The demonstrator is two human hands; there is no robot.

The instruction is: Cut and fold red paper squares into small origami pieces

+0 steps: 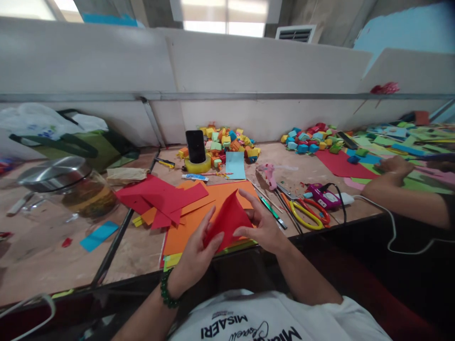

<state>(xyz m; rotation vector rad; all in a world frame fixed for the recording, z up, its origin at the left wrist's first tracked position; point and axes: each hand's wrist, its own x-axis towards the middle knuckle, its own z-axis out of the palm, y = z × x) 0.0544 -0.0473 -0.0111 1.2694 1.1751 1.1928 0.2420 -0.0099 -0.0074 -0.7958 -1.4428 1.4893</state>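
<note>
Left fingers: the left edge of the folded red paper [227, 222] is being pinched by the left hand [195, 251], the thumb being laid on the near face.
Right fingers: the right side is being grasped by the right hand [265, 232], its thumb being set on the near face and its index finger being stretched near the peak.
Folded red paper: it is being held peak upward over the orange sheet [181, 234], close to the front edge of the tabletop [131, 258]; whether its lower edge is being supported by the sheet cannot be told.
Room leftward: the orange sheet's left edge is being overlapped by red paper pieces [167, 196]; between these and the front edge, brown surface is being exposed.
Room rightward: movement is being narrowed by a slim green tool [273, 213] at the sheet's right edge, then by scissors [293, 208], a pink glue gun [269, 177] and a purple power block [329, 199].
Back edge: a phone [195, 147] is being propped upright at a yellow tape roll [198, 165]; small paper boxes [227, 139] are being heaped beside it.
Left end: a blue strip [99, 236] is being overlooked by a glass jar [85, 189].
Right end: paper pieces are being reached over by a co-worker's hand [396, 166].
</note>
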